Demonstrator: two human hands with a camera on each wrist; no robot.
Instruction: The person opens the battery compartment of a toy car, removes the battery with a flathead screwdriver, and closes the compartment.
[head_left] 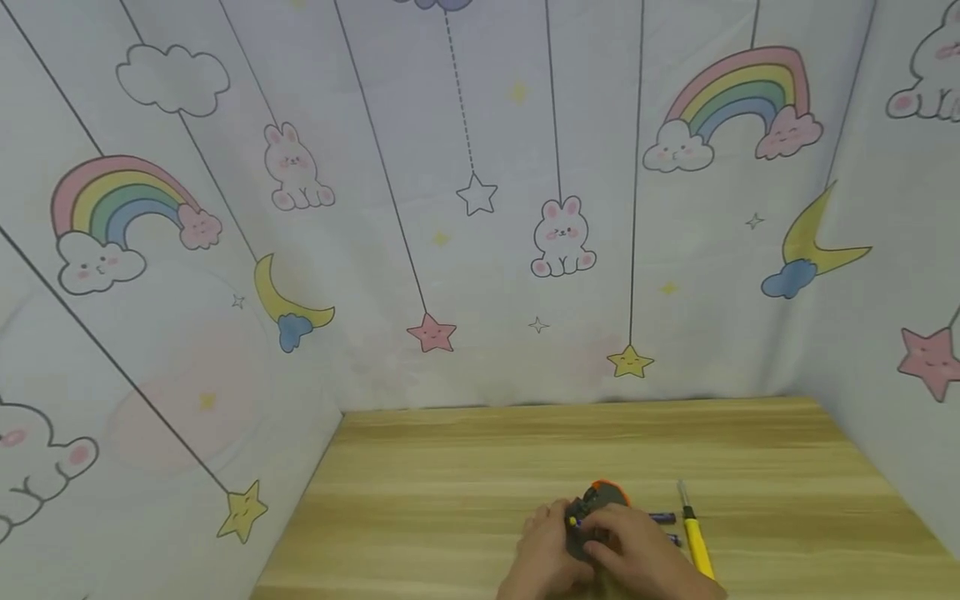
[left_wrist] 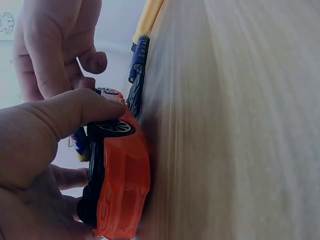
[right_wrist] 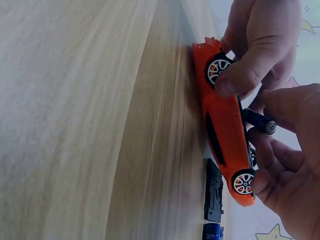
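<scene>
An orange toy car (right_wrist: 225, 120) lies upside down on the table, its black underside facing up. My left hand (head_left: 547, 546) grips one end of it, the thumb pressed by a wheel (left_wrist: 116, 128). From the other side my right hand (head_left: 637, 542) pinches a dark blue battery (right_wrist: 261, 121) between thumb and fingers, with one end jutting out over the underside. My fingers hide most of the car's underside. A black battery cover (right_wrist: 213, 190) lies on the table beside the car.
Two more batteries, one nearer the back (head_left: 663, 518) and one in front (head_left: 673, 540), lie right of the car. Beyond them is a yellow screwdriver (head_left: 697, 542) with its tip pointing away. Patterned cloth (head_left: 495, 358) hangs behind the wooden table (head_left: 420, 483) and along both sides.
</scene>
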